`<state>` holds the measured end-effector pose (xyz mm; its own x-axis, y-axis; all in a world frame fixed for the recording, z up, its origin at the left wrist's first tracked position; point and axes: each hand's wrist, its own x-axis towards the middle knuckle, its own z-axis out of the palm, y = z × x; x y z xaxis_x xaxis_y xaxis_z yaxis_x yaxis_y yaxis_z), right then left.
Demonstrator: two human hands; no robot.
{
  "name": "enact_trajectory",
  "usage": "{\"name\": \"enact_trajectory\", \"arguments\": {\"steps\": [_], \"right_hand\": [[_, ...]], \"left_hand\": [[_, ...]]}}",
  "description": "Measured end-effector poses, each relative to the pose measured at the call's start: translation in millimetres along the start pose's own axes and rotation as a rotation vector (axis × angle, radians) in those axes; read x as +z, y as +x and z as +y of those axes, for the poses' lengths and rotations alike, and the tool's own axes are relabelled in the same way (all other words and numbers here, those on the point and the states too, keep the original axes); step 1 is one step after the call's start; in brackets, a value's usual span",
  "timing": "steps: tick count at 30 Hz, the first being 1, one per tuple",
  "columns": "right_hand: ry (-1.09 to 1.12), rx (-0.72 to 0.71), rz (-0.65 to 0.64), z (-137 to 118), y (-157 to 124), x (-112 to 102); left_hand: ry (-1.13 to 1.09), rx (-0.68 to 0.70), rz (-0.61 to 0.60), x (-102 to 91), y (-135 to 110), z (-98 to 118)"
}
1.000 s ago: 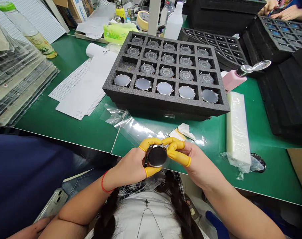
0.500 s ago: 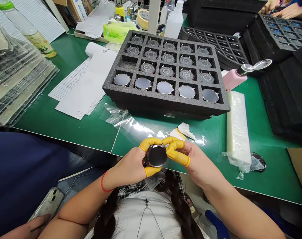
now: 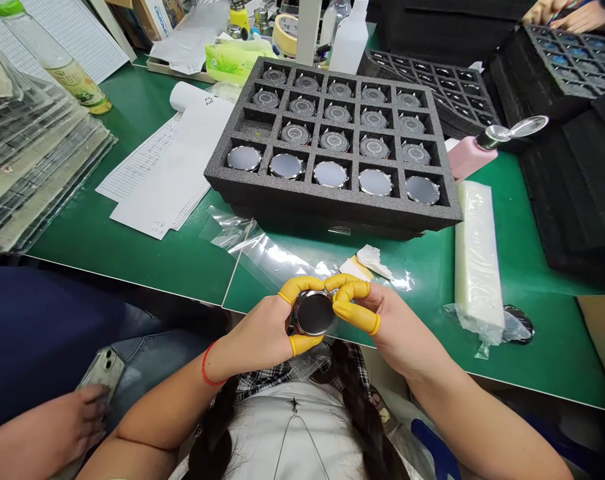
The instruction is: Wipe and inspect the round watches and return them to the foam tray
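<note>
A round watch head (image 3: 315,313) with a dark face and a shiny metal rim is held above my lap, at the table's front edge. My left hand (image 3: 270,330), in yellow finger cots, grips it by its left side between thumb and fingers. At its upper right rim, the cotted thumb and fingers of my right hand (image 3: 365,307) are pinched together; whatever lies between them is too small to make out. Beyond my hands stands a black foam tray (image 3: 332,200) of watch heads, the front row face up and the rows behind back up. One left-hand compartment of it is bare.
Clear film (image 3: 277,257) and torn paper scraps (image 3: 375,261) lie before the tray. To the right are a wrapped white block (image 3: 480,253) and a pink bottle (image 3: 472,157). Printed sheets (image 3: 167,173) and stacked plastic trays (image 3: 37,160) lie left. A neighbour's hand holds a phone (image 3: 102,373).
The neighbour's hand and phone at lower left have moved up and further into view. My hands and the watch head keep nearly the same pose.
</note>
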<state>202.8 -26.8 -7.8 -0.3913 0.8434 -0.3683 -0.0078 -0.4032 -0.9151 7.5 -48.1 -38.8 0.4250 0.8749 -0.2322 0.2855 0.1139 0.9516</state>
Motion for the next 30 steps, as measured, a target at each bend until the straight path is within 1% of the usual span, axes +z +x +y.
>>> {"name": "enact_trajectory", "arguments": {"steps": [9,17,30], "right_hand": [[0.006,-0.010,0.004,2.5,0.1,-0.7],[0.019,-0.026,-0.015,4.4,0.5,-1.6],[0.016,-0.029,-0.013,3.8,0.5,-0.3]], "left_hand": [[-0.020,-0.010,-0.008,-0.2,-0.4,-0.5],[0.039,0.009,-0.018,-0.9,-0.5,0.5],[0.010,-0.026,-0.039,-1.6,-0.6,-1.0]]}}
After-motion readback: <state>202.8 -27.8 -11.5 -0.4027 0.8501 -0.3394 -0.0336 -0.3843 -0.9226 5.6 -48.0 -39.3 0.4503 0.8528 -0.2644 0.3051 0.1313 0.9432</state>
